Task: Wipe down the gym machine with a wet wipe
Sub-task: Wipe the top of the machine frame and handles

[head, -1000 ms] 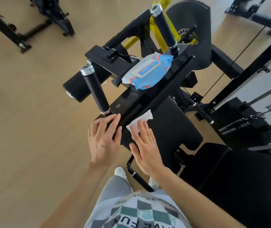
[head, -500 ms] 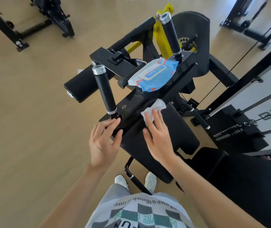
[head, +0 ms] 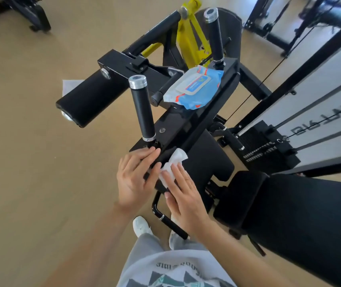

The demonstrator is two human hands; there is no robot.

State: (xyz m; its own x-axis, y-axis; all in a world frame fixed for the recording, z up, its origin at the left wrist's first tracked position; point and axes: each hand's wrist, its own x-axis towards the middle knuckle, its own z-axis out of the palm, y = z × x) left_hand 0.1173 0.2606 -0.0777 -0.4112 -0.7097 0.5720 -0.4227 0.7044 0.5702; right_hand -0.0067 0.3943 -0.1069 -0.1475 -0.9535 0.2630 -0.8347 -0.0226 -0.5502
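— How were the hands set?

— The right hand [head: 183, 193] lay flat, palm down, fingers straight and close together, pressing the white wet wipe [head: 171, 165] against the black pad [head: 204, 160] of the gym machine [head: 188, 119]. It had no closed hold on the wipe; the cloth was only pinned under the fingertips, its crumpled end sticking out ahead of them. The forearm ran back toward the lower right.

— And the other?

— The left hand [head: 134, 175] was just beside it, on its left, open and draped over the near end of the black frame, thumb almost touching the wipe, fingertips at the base of the near upright grip [head: 142, 109]. It held nothing loose.

— Anything further out?

— Well ahead of both hands, a blue pack of wipes [head: 193, 87] rested on the frame, near the foot of the far upright grip [head: 215, 35]. A foam roller [head: 95, 96] stuck out ahead and left of the left hand.

— Any writing?

— The pack's label had print, too small to read. Large letters on the white panel [head: 318, 112] to the right were upside down and only partly visible. The shirt [head: 175, 270] below the wrists carried inverted lettering I couldn't make out.
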